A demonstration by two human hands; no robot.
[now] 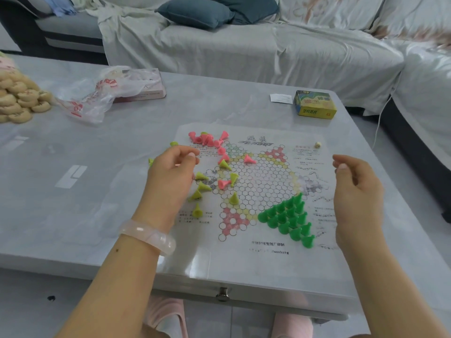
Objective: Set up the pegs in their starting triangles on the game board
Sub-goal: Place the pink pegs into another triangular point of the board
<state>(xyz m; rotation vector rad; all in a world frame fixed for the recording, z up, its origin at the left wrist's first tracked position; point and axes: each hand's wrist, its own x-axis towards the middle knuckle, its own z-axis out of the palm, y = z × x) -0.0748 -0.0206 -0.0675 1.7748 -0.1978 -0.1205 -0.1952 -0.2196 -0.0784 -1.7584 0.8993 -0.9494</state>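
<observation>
A paper game board with a star of circles lies flat on the table. Dark green pegs stand packed in the lower right triangle. Pink pegs lie in a loose heap at the board's upper left, with one alone on the star. Yellow-green pegs lie scattered on the left side. My left hand hovers over the left edge, fingers curled and pinched; nothing is clearly visible in it. My right hand hangs above the right edge, fingers loosely apart and holding nothing.
A small die sits on the board's upper right. A yellow game box and a white card lie behind. A plastic bag and round wooden discs are at the left. A covered sofa stands beyond the table.
</observation>
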